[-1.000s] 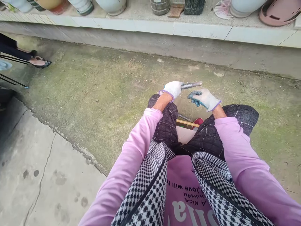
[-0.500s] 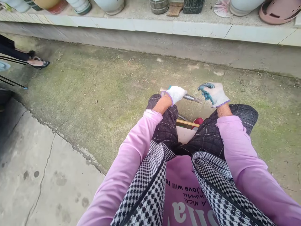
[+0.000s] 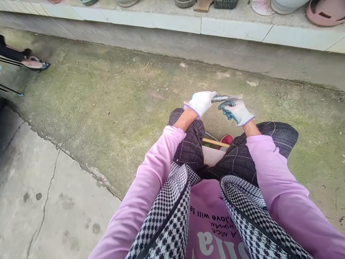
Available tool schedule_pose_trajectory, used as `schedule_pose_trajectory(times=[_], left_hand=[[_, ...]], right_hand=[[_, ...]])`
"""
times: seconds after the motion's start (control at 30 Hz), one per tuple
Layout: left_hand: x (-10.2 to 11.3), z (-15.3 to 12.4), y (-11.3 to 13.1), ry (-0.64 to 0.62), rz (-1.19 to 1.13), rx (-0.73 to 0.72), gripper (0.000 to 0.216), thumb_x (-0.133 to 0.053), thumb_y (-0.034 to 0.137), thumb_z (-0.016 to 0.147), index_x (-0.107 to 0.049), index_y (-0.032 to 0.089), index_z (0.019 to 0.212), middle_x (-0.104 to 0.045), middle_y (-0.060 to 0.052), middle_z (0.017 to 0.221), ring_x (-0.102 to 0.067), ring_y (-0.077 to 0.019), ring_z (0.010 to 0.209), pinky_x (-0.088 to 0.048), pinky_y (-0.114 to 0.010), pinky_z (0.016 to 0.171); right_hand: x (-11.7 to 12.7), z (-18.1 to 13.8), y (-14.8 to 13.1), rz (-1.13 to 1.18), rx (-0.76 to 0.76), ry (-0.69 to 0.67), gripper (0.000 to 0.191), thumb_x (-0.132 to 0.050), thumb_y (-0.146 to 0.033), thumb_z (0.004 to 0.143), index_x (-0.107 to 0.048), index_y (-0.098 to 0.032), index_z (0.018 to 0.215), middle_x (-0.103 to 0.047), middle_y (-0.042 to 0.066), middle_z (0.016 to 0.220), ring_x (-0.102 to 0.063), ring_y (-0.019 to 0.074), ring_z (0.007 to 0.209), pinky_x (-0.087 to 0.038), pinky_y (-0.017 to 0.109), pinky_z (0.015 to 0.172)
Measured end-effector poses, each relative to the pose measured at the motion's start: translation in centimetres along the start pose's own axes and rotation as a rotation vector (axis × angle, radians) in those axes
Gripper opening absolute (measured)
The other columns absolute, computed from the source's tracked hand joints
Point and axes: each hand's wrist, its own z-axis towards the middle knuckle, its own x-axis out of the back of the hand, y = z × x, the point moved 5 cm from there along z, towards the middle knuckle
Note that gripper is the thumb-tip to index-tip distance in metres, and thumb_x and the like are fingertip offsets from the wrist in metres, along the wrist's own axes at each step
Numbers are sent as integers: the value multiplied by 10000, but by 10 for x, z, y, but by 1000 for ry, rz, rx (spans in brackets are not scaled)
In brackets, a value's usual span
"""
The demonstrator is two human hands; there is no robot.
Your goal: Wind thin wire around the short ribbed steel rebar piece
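Left hand [image 3: 201, 102] grips rod [image 3: 234, 97] with silvery winding [image 3: 220, 98], above ground [image 3: 129, 108]; right hand [image 3: 237, 111] curled by its free end, can't tell if holding anything. Slack left grip could let rod roll, loosening winding.

Head view, forward and steeply downward

Two gloved hands [image 3: 201, 103] [image 3: 239, 112], one held rod [image 3: 221, 98], one yellow bar [image 3: 215, 141]
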Motion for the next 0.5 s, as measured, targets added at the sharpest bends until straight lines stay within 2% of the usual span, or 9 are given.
schedule_pose_trajectory(times=[0.1,0.27,0.37,0.5], left_hand=[[-2,2,-3,-1,17,42,540,-487,167,1243,-802,188,1681,-879,-225,1501,-834,-347,1387,-590,-387,1080],[-9,5,-8,-22,68,67,557,-447,126,1234,-833,167,1632,-883,-247,1438,-847,-369,1354,-587,-401,1029],[-16,5,-7,-48,108,38,549,-460,67,1207,-854,139,1581,-886,-248,1398,-846,-364,1333,-575,-402,1022],[-26,2,-1,-113,162,-73,492,-498,47,1203,-863,99,1528,-883,-262,1403,-811,-348,1279,-542,-413,1021]], right_hand=[[-10,-12,-2,-22,17,-32,58,-890,-219,885,-852,-195,848,-686,3,641,-545,123,539,-426,208,465],[-17,-26,-7,19,95,-32,154,-961,-304,871,-840,-211,847,-688,-16,648,-562,116,539,-441,203,474],[-13,-29,-6,4,97,-19,167,-971,-314,845,-836,-216,845,-674,-24,636,-555,116,531,-435,208,469],[3,-27,-2,-78,115,10,107,-912,-306,864,-846,-223,849,-676,-24,635,-540,131,535,-408,227,465]])
